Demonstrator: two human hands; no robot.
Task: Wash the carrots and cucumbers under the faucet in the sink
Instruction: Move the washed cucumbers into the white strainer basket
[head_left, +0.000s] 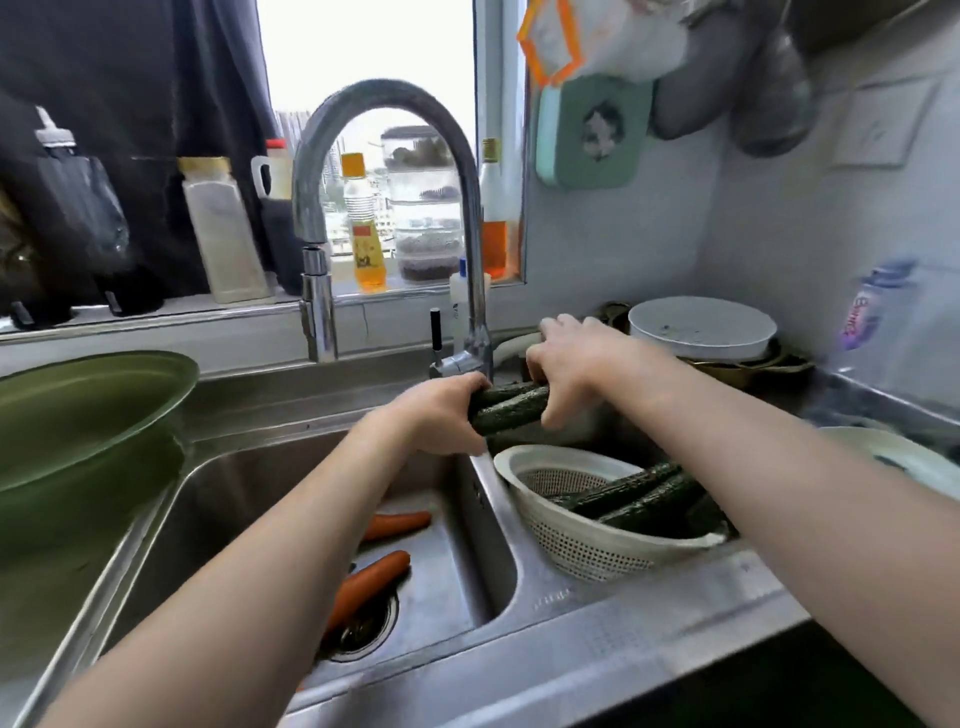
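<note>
The held cucumbers (511, 410), seemingly two together, are stiff, ridged and probably slick once wet, so a grasp near each end suits them; they hang level over the divider of the sink (571, 639), beside the base of the faucet (470, 208); the left hand (441, 413) curls round their left end, the right hand (569, 371) round their right end; carrots (371, 579) lie in the left basin.
</note>
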